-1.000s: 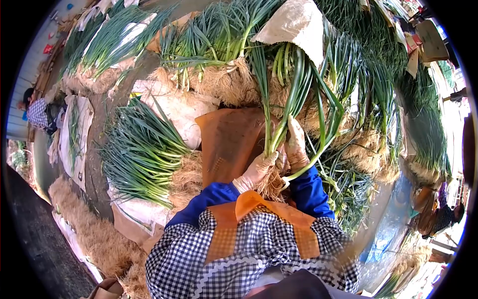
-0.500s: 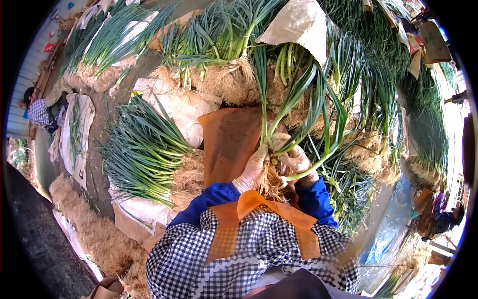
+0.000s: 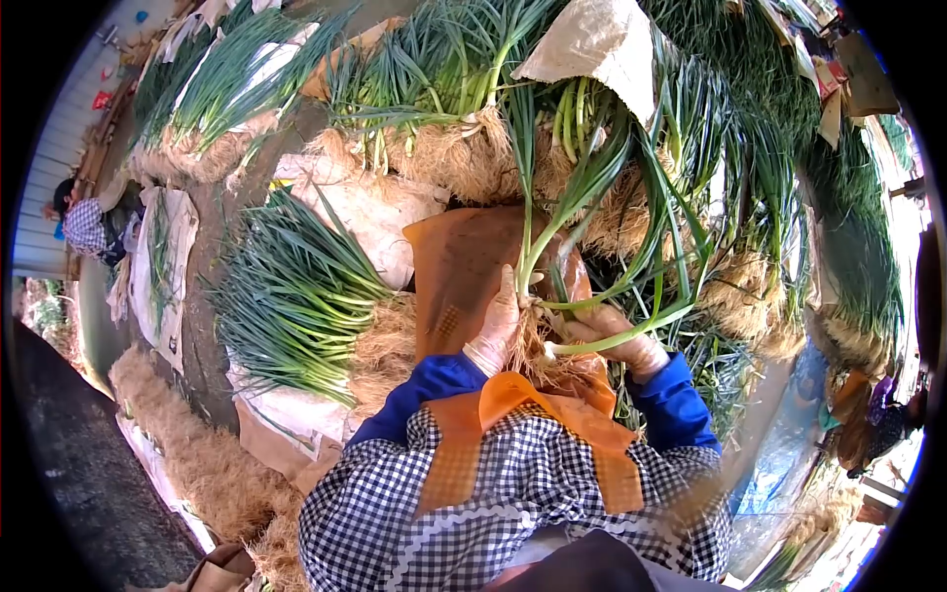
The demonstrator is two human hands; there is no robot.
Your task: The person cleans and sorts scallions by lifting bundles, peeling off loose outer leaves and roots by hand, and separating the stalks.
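Observation:
My left hand [image 3: 496, 331], in a pale glove, is closed round the root end of a clump of green onions [image 3: 538, 252]. Tangled tan roots [image 3: 533, 360] hang below its fingers. On the other side, my gloved right hand [image 3: 617, 333] grips stalks that splay out to the right, one with its white base [image 3: 564, 348] toward the clump. Its fingertips are partly covered by stalks and leaves. Both hands are above an orange-brown apron [image 3: 449, 286] spread over my lap.
A neat pile of green onions [image 3: 296, 296] lies at left, roots toward me. More bundles [image 3: 424, 138] line the far side, one under a sack [image 3: 597, 49]. Loose leaves [image 3: 725, 370] lie at right. Other people [image 3: 87, 225] sit at far left and far right.
My right hand has moved right and slightly down, away from my left hand, drawing stalks outward from the clump. My left hand keeps its hold.

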